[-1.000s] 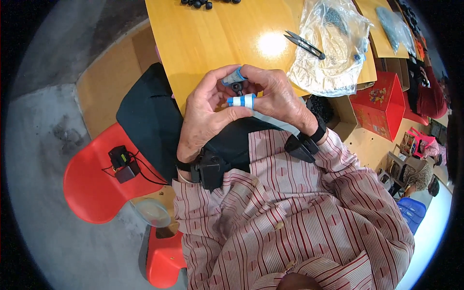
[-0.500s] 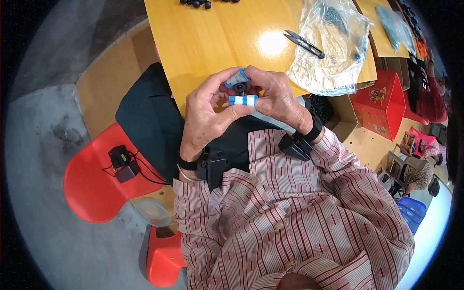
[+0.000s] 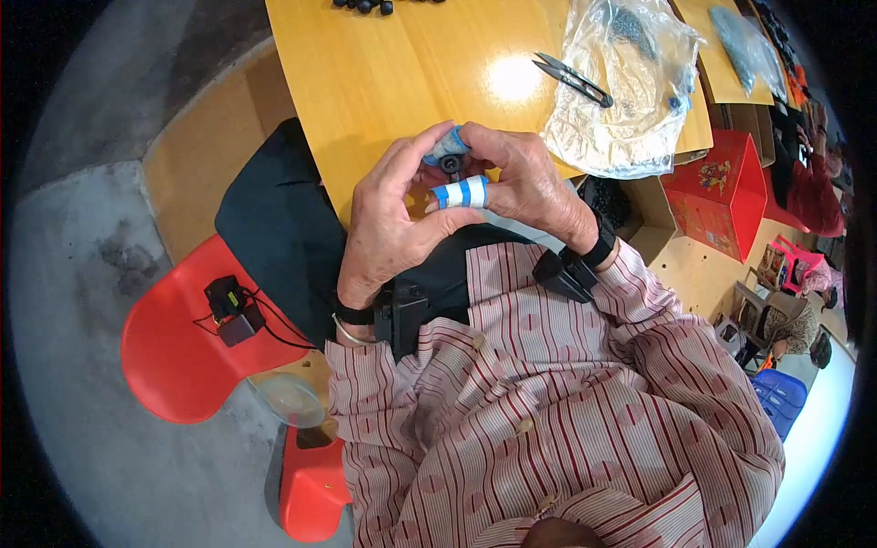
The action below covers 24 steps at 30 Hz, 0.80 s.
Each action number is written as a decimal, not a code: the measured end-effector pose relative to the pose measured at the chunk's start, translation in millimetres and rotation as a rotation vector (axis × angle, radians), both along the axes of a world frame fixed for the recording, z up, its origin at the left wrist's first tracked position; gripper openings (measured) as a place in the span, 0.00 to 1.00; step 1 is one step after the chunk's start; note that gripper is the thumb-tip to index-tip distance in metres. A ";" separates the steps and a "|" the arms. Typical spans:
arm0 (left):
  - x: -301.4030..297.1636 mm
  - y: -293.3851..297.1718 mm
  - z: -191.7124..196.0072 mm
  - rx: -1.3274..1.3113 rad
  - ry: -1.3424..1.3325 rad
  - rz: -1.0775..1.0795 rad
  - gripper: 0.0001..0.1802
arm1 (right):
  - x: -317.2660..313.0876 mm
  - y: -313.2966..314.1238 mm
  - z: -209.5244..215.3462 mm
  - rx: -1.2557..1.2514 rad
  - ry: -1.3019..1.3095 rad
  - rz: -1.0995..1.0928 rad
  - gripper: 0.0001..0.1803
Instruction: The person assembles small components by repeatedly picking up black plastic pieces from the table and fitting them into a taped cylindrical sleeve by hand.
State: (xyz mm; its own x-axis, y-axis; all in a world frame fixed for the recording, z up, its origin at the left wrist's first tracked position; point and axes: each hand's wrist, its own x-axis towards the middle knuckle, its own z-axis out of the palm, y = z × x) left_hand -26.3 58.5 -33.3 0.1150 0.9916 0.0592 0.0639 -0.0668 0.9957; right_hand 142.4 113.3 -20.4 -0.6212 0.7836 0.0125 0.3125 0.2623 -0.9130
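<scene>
Over the near edge of the yellow table, my left hand (image 3: pixel 385 212) and my right hand (image 3: pixel 530 187) come together around a small black round part (image 3: pixel 451 164) with a hole in its middle. Fingers of both hands close on it from the sides. Blue-and-white tape (image 3: pixel 462 193) wraps the thumb of my right hand, and more tape covers a fingertip just beyond the part. The part's underside is hidden by my fingers. Black thread snips (image 3: pixel 574 80) lie on the table beyond my right hand, beside a clear plastic bag (image 3: pixel 598 151) with small dark pieces inside.
Several small black parts (image 3: pixel 365 5) sit at the table's far edge. Right of my lap are an open cardboard box (image 3: pixel 650 217) with black pieces and a red box (image 3: pixel 717 196). A red chair (image 3: pixel 178 338) holding a black device stands at left. Other people sit at far right.
Both hands keep hold of the black part and shift only slightly. The taped right thumb has tilted a little, and the part's hole faces me more directly.
</scene>
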 end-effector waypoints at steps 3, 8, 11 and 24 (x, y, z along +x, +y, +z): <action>-0.2 -0.6 -1.3 0.012 0.044 0.026 0.36 | -0.2 -0.7 1.4 -0.033 -0.094 0.018 0.20; 0.5 -1.5 3.3 0.021 0.074 0.030 0.33 | 0.4 -4.0 -1.8 -0.043 -0.042 0.007 0.20; -0.1 -1.9 5.2 0.032 0.107 0.035 0.32 | -0.4 -4.8 -5.3 -0.042 0.016 -0.017 0.19; 0.7 -1.5 7.5 0.105 0.172 0.016 0.33 | 1.2 -4.8 -4.0 -0.010 -0.042 -0.007 0.19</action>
State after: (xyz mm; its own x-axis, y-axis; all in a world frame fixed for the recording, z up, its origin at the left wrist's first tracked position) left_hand -25.6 57.0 -25.8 0.1169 0.9828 0.1428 0.2340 -0.1670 0.9578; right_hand 143.5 108.6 -24.3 -0.6158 0.7876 -0.0210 0.3521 0.2512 -0.9016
